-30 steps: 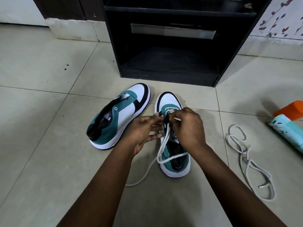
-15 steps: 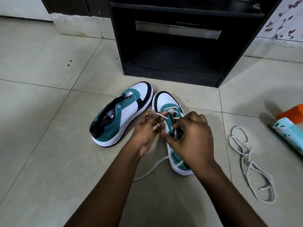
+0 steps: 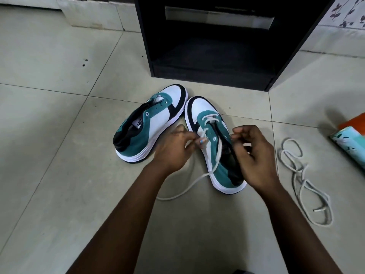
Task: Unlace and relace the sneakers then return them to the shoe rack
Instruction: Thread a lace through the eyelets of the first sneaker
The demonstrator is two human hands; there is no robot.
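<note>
Two teal, white and black sneakers stand on the floor tiles in front of the black shoe rack (image 3: 209, 62). The left sneaker (image 3: 152, 123) has no lace and leans on its side. The right sneaker (image 3: 213, 143) has a white lace (image 3: 215, 155) through its front eyelets, with one end trailing over the floor. My left hand (image 3: 173, 147) pinches the lace tip at an eyelet on the shoe's left side. My right hand (image 3: 252, 153) hovers over the shoe's right side with curled fingers; whether they grip the lace is hidden. A second loose lace (image 3: 302, 178) lies to the right.
An orange and pale blue container (image 3: 351, 135) lies at the right edge. A wall with a flower pattern stands behind the rack on the right, and a dark door frame at the back left.
My hands have drawn apart from the middle of the shoe. The left hand now pinches the lace tip at a side eyelet, and the right hand has moved right.
</note>
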